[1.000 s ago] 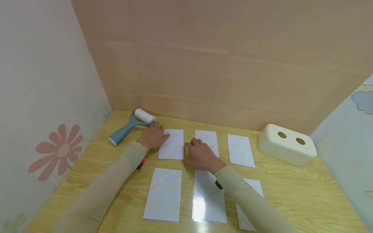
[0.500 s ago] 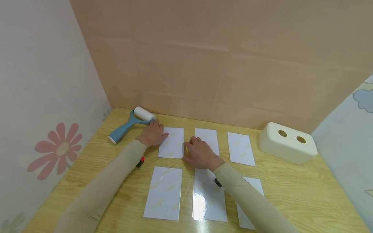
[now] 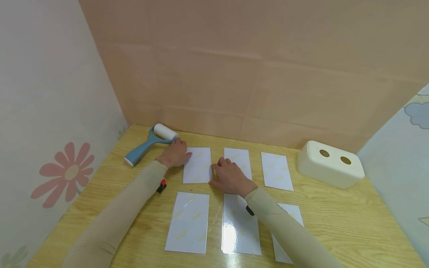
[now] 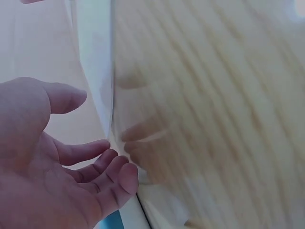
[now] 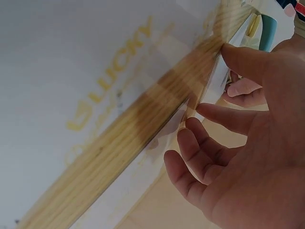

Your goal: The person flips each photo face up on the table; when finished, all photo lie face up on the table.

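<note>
My left hand (image 3: pixel 173 153) rests by the left edge of a white photo paper sheet (image 3: pixel 197 169) in the back row, its fingertips down near the blue roller. In the left wrist view its thumb is apart and its fingers (image 4: pixel 125 179) are loosely bent beside the sheet's edge. My right hand (image 3: pixel 231 176) touches that sheet's right edge with thumb and forefinger spread apart, and partly covers the middle sheet (image 3: pixel 239 158). The right wrist view shows these fingertips at the edge; a nearby sheet bears yellow LUCKY lettering (image 5: pixel 116 64).
A blue-handled roller (image 3: pixel 144 147) with a white cylinder lies at the back left. A cream box (image 3: pixel 330 163) with two round holes stands at the back right. More sheets lie right (image 3: pixel 277 171) and in front (image 3: pixel 187 223), one partly under my right sleeve (image 3: pixel 288 223).
The back-left sheet has turned very slightly and its edges sit straighter. My left hand has eased a little to the left; my right hand stays almost where it was.
</note>
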Available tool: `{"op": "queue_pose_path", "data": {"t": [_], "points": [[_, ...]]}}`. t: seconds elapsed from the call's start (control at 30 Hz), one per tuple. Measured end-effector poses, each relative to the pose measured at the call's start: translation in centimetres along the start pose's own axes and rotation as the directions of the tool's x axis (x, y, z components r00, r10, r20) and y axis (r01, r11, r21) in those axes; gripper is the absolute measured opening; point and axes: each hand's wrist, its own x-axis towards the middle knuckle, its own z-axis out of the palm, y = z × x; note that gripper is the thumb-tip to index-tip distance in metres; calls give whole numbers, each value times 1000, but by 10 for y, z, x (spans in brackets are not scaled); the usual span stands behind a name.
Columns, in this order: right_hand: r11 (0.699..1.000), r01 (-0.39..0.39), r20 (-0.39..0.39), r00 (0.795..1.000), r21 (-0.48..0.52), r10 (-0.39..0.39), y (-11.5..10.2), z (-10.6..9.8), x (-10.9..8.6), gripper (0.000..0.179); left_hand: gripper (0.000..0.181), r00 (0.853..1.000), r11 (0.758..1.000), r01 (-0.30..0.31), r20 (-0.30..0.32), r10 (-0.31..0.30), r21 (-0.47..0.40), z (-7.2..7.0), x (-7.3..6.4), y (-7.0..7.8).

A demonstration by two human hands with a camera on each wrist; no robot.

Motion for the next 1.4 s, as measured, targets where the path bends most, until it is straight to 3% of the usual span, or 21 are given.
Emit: {"op": "queue_pose_path", "data": {"t": [0.4,0.53,0.63,0.83,0.9,1.0,1.1,1.17,1.27,1.4], "points": [[999,4,4,1000,32,-4,-6,-4,-1,51,50,999,978,-31,-31,25,-208,-12,-5,3],[994,7,6,1000,107,-8,-7,-4,0,51,42,998,951,-38,-56,21,-308,-16,-8,5],[983,-15,15,1000,183,12,-7,-4,2,52,47,997,912,-35,-76,4,-410,-18,-10,8],[945,-38,13,999,325,36,-9,-3,6,57,61,991,808,-5,-110,-75,-589,-22,-14,18],[931,-41,10,999,364,40,-9,-3,8,58,61,990,755,11,-101,-102,-655,-24,-16,22],[907,-56,-4,998,417,64,-9,-4,10,58,58,991,623,25,-62,-118,-782,-25,-18,29],[876,-67,-26,996,478,91,-10,-7,12,56,54,993,468,34,-22,-114,-883,-24,-20,34],[852,-75,-35,994,517,108,-11,-9,13,55,54,994,398,38,-5,-107,-917,-22,-19,36],[821,-81,-43,991,565,127,-11,-12,13,57,57,996,341,49,19,-92,-939,-20,-18,39],[796,-87,-51,988,599,147,-9,-15,13,58,64,997,314,67,51,-56,-947,-14,-17,43]]}}
